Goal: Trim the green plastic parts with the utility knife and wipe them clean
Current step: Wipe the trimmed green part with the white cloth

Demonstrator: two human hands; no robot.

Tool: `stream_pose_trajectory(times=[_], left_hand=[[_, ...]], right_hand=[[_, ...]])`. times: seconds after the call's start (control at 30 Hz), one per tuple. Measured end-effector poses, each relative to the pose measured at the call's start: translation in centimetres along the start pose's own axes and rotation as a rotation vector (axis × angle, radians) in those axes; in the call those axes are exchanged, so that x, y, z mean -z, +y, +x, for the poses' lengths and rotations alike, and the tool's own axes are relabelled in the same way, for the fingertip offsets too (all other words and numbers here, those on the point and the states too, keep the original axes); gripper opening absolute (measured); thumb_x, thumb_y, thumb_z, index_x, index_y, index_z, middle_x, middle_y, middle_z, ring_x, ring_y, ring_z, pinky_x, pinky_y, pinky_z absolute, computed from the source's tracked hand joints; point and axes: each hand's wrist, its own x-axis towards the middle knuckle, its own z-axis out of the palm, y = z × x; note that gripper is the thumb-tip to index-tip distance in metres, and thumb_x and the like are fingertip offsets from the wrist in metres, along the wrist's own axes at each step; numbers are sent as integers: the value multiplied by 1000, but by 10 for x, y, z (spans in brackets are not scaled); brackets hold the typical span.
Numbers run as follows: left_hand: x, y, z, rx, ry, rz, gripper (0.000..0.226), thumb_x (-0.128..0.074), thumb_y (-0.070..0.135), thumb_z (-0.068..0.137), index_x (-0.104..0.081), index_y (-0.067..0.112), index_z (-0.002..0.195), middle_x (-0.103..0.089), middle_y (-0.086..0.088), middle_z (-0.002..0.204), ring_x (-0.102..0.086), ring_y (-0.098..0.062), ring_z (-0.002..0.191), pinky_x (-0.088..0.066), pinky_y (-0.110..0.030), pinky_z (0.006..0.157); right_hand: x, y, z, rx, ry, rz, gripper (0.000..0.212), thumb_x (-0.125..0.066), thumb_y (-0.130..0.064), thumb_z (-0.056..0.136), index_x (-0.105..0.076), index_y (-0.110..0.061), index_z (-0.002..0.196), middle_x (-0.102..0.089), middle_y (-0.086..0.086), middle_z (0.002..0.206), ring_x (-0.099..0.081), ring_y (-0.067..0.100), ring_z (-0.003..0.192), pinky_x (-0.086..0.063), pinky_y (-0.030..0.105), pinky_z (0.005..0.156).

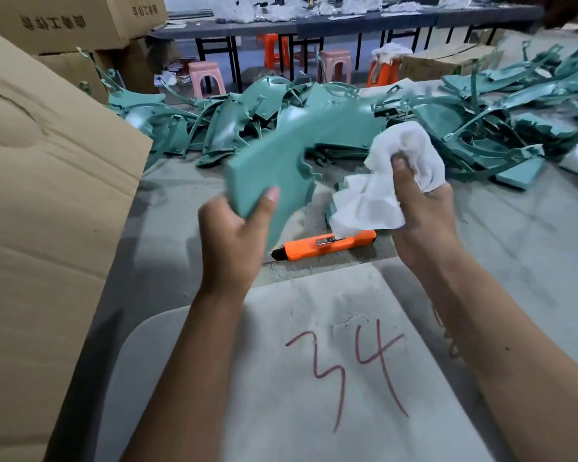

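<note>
My left hand grips the near corner of a flat green plastic part, held up over the table and blurred. My right hand holds a crumpled white cloth just right of the part, thumb pressed into the cloth. An orange utility knife lies on the table below both hands, partly covered by the cloth's hanging edge. A big heap of green plastic parts lies across the table behind.
Stacked cardboard boxes stand tight on the left. A grey board with "34" in red lies at the near edge. Pink and orange stools and long dark tables stand behind. Another cardboard box sits at the back right.
</note>
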Motion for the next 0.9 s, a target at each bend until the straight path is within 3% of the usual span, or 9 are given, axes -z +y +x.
stream_pose_trajectory(times=[0.07, 0.13, 0.27, 0.33, 0.43, 0.57, 0.67, 0.77, 0.9], left_hand=[[3, 7, 5, 279, 37, -334, 4, -74, 20, 80, -78, 20, 81, -78, 1, 86, -73, -22, 81, -62, -43, 70], [6, 10, 7, 470, -63, -439, 7, -74, 15, 78, -78, 18, 83, -78, -9, 89, -74, -33, 80, -60, -44, 60], [6, 8, -1, 657, -326, -289, 11, -69, 4, 86, -71, 10, 95, -76, -12, 85, -72, -26, 65, -54, -36, 48], [7, 7, -1, 710, -358, -254, 22, -71, 5, 86, -65, 8, 107, -76, -11, 88, -73, -25, 66, -54, -36, 50], [9, 5, 1, 608, -322, -270, 19, -71, 2, 84, -69, 6, 102, -77, -12, 88, -74, -26, 70, -57, -39, 53], [9, 3, 3, 513, -228, -221, 28, -72, 10, 72, -72, 5, 99, -77, -16, 96, -72, -32, 81, -60, -50, 73], [4, 5, -2, 442, -323, -157, 25, -71, 17, 70, -73, 12, 94, -78, -6, 89, -73, -24, 78, -61, -41, 69], [0, 8, -6, 342, -415, -133, 18, -71, 15, 72, -71, 19, 90, -78, 6, 85, -72, -11, 75, -58, -27, 64], [1, 8, -5, 281, -404, -108, 21, -70, 16, 74, -70, 18, 95, -78, 4, 89, -72, -13, 80, -60, -31, 71]], right_hand=[[-3, 5, 2, -91, 73, 124, 18, -56, -27, 107, -68, -14, 104, -69, 3, 85, -63, 17, 76, -51, 33, 75], [-4, 7, 7, -152, 99, 279, 29, -51, -38, 107, -65, -13, 109, -68, 4, 88, -62, 17, 80, -50, 35, 84], [0, 4, 16, -117, 93, 433, 47, -39, -53, 106, -62, -13, 115, -64, 8, 101, -64, 24, 94, -54, 39, 89], [5, 2, 17, -95, 175, 376, 44, -40, -50, 107, -62, -11, 109, -60, 9, 89, -58, 25, 84, -51, 38, 81], [14, -1, 18, -87, 285, 343, 32, -53, -43, 105, -66, -14, 102, -66, 2, 80, -61, 13, 70, -52, 30, 67], [12, 2, 16, -81, 228, 265, 23, -62, -36, 102, -71, -16, 95, -75, -3, 83, -68, 8, 71, -55, 23, 64], [6, 7, 11, -45, 221, 160, 19, -64, -24, 103, -71, -14, 89, -74, -3, 79, -67, 9, 73, -55, 25, 68], [7, 6, 12, -24, 319, 119, 15, -67, -19, 101, -70, -15, 87, -69, -6, 71, -61, 6, 62, -48, 22, 56], [3, 6, 6, -100, 289, 141, 24, -65, -15, 101, -64, -15, 77, -59, -7, 59, -48, 6, 49, -36, 23, 47]])
